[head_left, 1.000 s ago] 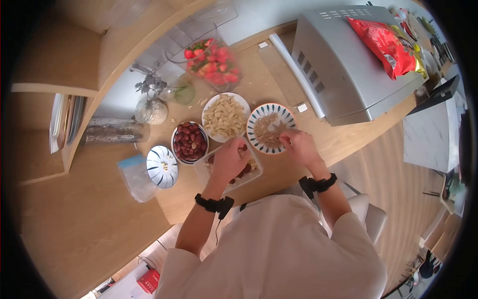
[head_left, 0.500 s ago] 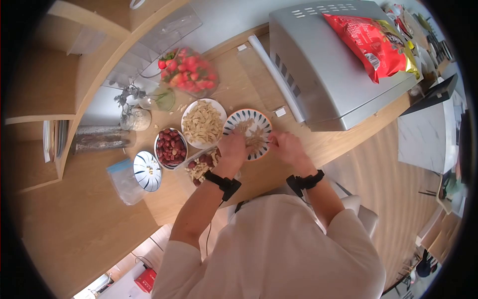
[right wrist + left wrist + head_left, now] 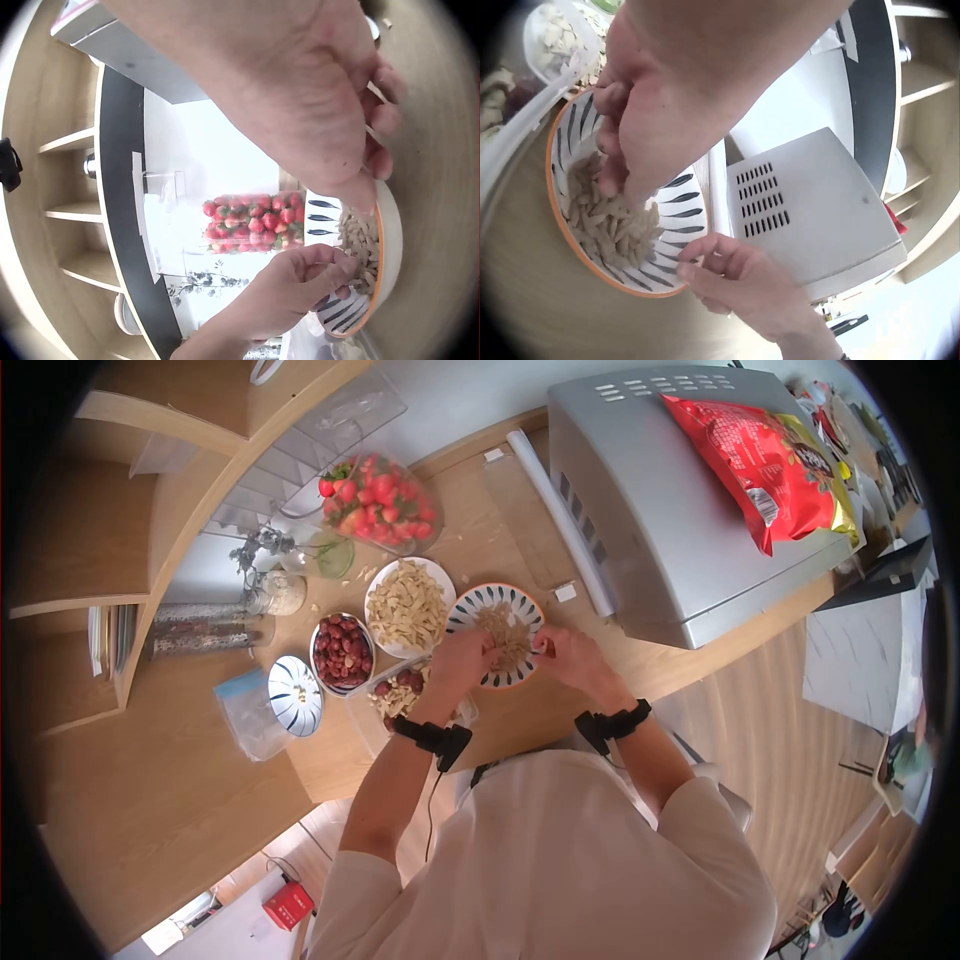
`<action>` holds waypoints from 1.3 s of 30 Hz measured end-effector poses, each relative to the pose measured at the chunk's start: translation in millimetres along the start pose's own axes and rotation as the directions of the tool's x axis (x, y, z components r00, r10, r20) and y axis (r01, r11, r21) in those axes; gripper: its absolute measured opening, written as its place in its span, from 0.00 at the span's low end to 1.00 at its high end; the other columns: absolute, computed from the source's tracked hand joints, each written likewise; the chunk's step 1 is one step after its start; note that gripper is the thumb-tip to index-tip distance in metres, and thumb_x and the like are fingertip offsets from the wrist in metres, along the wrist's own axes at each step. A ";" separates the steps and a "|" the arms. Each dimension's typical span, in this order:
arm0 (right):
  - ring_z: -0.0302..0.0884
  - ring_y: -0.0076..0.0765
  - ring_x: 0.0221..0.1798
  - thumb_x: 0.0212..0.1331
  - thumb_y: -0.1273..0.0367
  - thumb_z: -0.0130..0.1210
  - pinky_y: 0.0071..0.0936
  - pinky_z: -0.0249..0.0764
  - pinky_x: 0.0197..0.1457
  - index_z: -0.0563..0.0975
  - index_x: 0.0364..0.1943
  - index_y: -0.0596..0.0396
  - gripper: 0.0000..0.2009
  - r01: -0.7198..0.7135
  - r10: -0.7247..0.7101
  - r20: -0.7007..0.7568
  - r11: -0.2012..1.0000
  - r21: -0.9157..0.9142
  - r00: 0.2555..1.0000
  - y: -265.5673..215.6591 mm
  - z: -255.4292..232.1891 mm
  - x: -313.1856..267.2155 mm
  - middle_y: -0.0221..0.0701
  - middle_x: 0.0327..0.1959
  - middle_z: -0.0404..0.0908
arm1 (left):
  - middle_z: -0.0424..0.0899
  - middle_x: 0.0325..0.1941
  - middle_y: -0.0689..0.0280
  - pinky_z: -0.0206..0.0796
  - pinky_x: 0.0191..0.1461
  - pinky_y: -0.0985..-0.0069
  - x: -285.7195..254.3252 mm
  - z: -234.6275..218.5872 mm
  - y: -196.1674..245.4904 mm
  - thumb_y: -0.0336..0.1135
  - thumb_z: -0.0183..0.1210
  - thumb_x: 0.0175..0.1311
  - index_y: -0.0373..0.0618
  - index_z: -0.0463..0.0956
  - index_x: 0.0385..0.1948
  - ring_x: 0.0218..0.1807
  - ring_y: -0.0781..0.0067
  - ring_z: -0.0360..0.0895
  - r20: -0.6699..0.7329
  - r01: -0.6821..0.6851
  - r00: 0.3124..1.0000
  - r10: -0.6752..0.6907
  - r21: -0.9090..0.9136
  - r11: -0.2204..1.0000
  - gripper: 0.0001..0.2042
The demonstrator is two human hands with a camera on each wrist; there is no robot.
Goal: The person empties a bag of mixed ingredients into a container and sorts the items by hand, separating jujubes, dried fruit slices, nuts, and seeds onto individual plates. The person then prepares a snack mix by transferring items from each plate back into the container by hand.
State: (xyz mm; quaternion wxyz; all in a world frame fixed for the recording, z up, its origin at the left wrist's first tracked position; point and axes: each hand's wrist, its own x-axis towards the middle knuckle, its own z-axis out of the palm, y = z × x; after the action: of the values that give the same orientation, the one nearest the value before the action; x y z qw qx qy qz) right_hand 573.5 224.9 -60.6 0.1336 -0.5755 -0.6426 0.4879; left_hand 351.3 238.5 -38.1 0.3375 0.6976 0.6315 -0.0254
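A white bowl [image 3: 497, 594] with dark stripes and an orange rim holds tan strips [image 3: 607, 225]. My left hand [image 3: 462, 662] reaches over the bowl's left side, its fingertips curled down onto the strips. Thumb and forefinger come together there in the right wrist view, pinching at the strips. Close by the bowl's right rim is my right hand [image 3: 578, 660], fingers bent, with thumb and forefinger tips near each other. I cannot tell if something small is between them. Partly under the left forearm stands a clear plastic container [image 3: 470, 710] with red dates and pale pieces.
Behind the container stand a plate of pale slices [image 3: 408, 610] and a bowl of red dates [image 3: 342, 654]. A striped lid-like dish [image 3: 296, 696] and a plastic bag [image 3: 245, 722] lie left. Strawberries [image 3: 382, 505] fill a clear box; a silver appliance [image 3: 680, 510] stands right.
My left hand has moved right, from over the clear container to the striped bowl. My right hand has drawn outward a little to the bowl's rim. The head view has shifted.
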 end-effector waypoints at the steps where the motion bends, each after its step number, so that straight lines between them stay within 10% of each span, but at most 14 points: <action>1: 0.82 0.41 0.33 0.53 0.63 0.64 0.37 0.76 0.39 0.78 0.37 0.51 0.11 -0.002 0.002 0.015 1.000 0.016 1.000 -0.1 0.8 1.0 0.32 0.26 0.83 | 0.84 0.30 0.57 0.73 0.38 0.62 -0.3 -1.5 -0.4 0.48 0.63 0.58 0.46 0.80 0.30 0.36 0.54 0.82 0.000 0.007 1.000 -0.007 0.001 1.000 0.14; 9: 0.81 0.41 0.31 0.52 0.64 0.64 0.37 0.75 0.37 0.78 0.36 0.50 0.10 0.042 -0.047 0.066 0.996 0.081 0.997 4.9 2.0 9.2 0.34 0.25 0.82 | 0.84 0.26 0.64 0.69 0.32 0.75 0.0 -2.6 -9.4 0.36 0.66 0.59 0.41 0.82 0.36 0.27 0.75 0.78 -0.247 -0.140 0.969 0.015 -0.496 0.857 0.10; 19: 0.79 0.42 0.27 0.55 0.61 0.62 0.38 0.73 0.32 0.77 0.34 0.49 0.09 0.054 -0.055 0.047 0.998 0.029 0.997 6.4 17.3 15.9 0.37 0.21 0.80 | 0.85 0.32 0.67 0.70 0.38 0.84 -44.4 -29.6 17.6 0.26 0.62 0.63 0.38 0.82 0.42 0.34 0.83 0.79 -0.315 -0.192 0.947 -0.055 -0.699 0.688 0.07; 21: 0.79 0.41 0.26 0.55 0.61 0.62 0.37 0.73 0.31 0.77 0.34 0.49 0.10 0.061 -0.063 0.058 0.997 0.041 0.996 10.8 20.0 17.4 0.37 0.20 0.79 | 0.85 0.28 0.70 0.66 0.33 0.86 -55.2 -26.8 14.4 0.26 0.63 0.63 0.39 0.83 0.41 0.30 0.86 0.78 -0.422 -0.329 0.904 -0.070 -0.791 0.516 0.07; 25: 0.78 0.39 0.25 0.55 0.61 0.62 0.36 0.71 0.30 0.78 0.34 0.49 0.10 0.046 -0.048 0.027 0.998 0.044 0.999 10.1 22.6 16.9 0.36 0.20 0.79 | 0.85 0.29 0.70 0.66 0.33 0.88 -78.9 -35.4 -14.4 0.25 0.62 0.63 0.38 0.83 0.41 0.30 0.87 0.77 -0.311 -0.260 0.948 -0.063 -0.876 0.405 0.07; 27: 0.79 0.40 0.26 0.55 0.61 0.62 0.36 0.72 0.31 0.78 0.35 0.49 0.09 0.048 -0.049 0.031 0.999 0.021 0.998 5.4 20.2 15.2 0.37 0.23 0.80 | 0.84 0.30 0.70 0.66 0.33 0.88 -89.7 -39.9 -33.5 0.26 0.63 0.62 0.38 0.83 0.42 0.31 0.88 0.77 -0.117 -0.015 0.963 -0.241 -0.921 0.389 0.08; 30: 0.80 0.41 0.31 0.55 0.62 0.62 0.36 0.73 0.35 0.78 0.35 0.49 0.10 0.059 -0.059 0.010 0.998 -0.015 0.998 -0.1 21.2 15.1 0.37 0.29 0.82 | 0.84 0.30 0.69 0.67 0.32 0.87 -100.4 -36.9 -73.8 0.26 0.64 0.62 0.37 0.82 0.42 0.31 0.88 0.77 -0.253 -0.062 0.940 -0.230 -0.787 0.614 0.08; 34: 0.82 0.44 0.39 0.55 0.63 0.63 0.39 0.76 0.42 0.78 0.36 0.50 0.10 0.095 -0.106 -0.083 0.988 -0.121 0.991 -2.7 26.4 13.2 0.36 0.37 0.83 | 0.85 0.30 0.68 0.67 0.32 0.86 -120.1 -42.1 -107.5 0.26 0.64 0.62 0.37 0.83 0.38 0.30 0.87 0.76 -0.434 -0.202 0.867 -0.246 -0.756 0.623 0.06; 39: 0.82 0.46 0.45 0.54 0.65 0.63 0.40 0.77 0.46 0.79 0.37 0.51 0.10 0.025 -0.033 -0.111 0.997 -0.077 0.993 -3.0 35.0 15.8 0.37 0.37 0.83 | 0.86 0.30 0.66 0.68 0.32 0.81 -141.7 -59.4 -132.6 0.31 0.67 0.59 0.42 0.83 0.39 0.26 0.80 0.78 -0.447 -0.059 0.873 -0.196 -0.495 0.867 0.08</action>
State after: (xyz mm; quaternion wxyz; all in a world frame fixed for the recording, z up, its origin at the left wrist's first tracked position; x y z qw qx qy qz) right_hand 541.3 222.5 -81.5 0.1547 -0.5973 -0.6604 0.4280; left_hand 180.6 142.6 14.9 0.3346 0.5480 0.7058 0.2993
